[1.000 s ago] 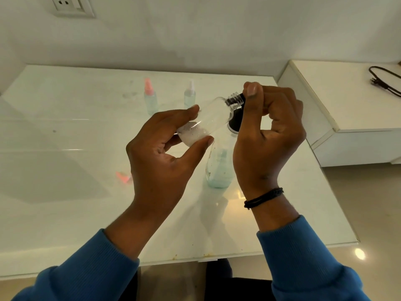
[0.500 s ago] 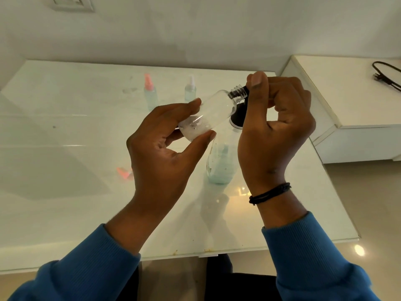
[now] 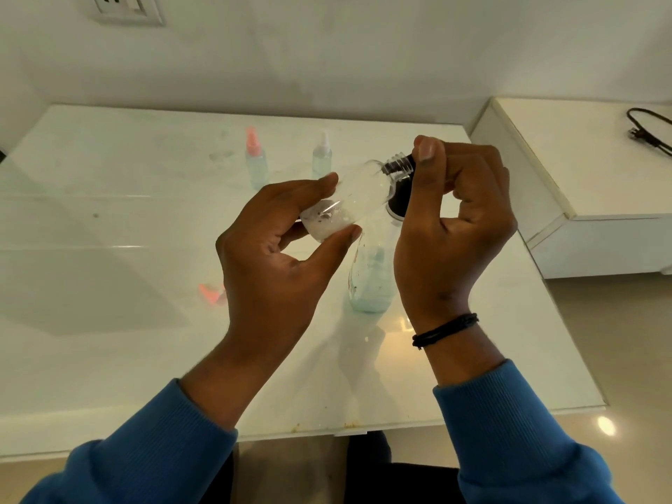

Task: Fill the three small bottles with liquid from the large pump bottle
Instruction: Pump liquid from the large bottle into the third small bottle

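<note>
The left hand (image 3: 276,241) holds a small clear bottle (image 3: 349,201) above the counter (image 3: 109,321), pinching its base between thumb and fingertips. The bottle is tilted, its long axis running from the base at lower left up to the threaded neck at upper right. That open neck points straight at the right hand (image 3: 451,227), whose fingers are curled round the black pump head (image 3: 400,191) of the large pump bottle (image 3: 371,278). The thumb lies along the top of the pump beside the neck. Neck and pump nozzle appear to meet or nearly meet, though the exact contact is hidden by the thumb.

The large pump bottle stands upright on the counter, directly below and between the two hands. It is clear, with pale blue-green liquid low in its body.

The small bottle is clear plastic with ridged threads and no cap. A white, foamy pool sits at its lower end, filling only a small part of it, so this fill looks to be at an early stage. Keeping the neck lined up with the nozzle is probably what the next press depends on.

Two more small bottles stand upright farther back, one with a pink top (image 3: 255,160) and one with a white top (image 3: 322,158). A pink cap (image 3: 211,292) lies on the counter left of the hands.
</note>
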{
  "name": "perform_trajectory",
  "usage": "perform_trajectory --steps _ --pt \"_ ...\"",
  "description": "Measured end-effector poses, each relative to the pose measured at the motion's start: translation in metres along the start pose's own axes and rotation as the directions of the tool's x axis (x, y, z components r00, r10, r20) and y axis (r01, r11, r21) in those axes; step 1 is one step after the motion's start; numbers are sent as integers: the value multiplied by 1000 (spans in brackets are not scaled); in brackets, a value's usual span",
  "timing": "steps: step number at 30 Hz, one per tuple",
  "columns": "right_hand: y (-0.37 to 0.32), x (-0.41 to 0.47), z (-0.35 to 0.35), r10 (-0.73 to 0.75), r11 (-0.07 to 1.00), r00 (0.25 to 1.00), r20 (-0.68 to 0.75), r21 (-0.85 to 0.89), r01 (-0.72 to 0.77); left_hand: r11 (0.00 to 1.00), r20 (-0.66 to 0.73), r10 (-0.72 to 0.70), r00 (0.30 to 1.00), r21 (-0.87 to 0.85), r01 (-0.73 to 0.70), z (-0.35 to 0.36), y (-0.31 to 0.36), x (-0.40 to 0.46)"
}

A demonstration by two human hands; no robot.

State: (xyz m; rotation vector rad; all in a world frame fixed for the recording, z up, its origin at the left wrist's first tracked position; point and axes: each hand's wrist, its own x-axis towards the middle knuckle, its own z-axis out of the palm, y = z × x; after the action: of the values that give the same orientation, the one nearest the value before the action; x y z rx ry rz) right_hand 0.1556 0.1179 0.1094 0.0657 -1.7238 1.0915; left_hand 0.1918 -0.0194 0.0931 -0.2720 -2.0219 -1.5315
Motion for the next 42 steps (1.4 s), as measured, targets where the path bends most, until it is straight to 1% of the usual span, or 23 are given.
perform_trajectory --steps 17,32,38,42 --pt "-1 6 -2 -14 1000 1000 8 -10 14 1000 3 -12 1000 -9 12 1 3 0" --pt "0 -1 0 16 1000 1000 7 12 -16 1000 8 -16 1000 10 16 0 0 -1" --pt "-2 7 -2 -6 1000 1000 13 -22 7 1000 5 -5 1000 0 5 0 3 -1" --pt "0 2 0 0 1000 1000 8 4 0 1000 9 -8 1000 1 8 0 2 -1"
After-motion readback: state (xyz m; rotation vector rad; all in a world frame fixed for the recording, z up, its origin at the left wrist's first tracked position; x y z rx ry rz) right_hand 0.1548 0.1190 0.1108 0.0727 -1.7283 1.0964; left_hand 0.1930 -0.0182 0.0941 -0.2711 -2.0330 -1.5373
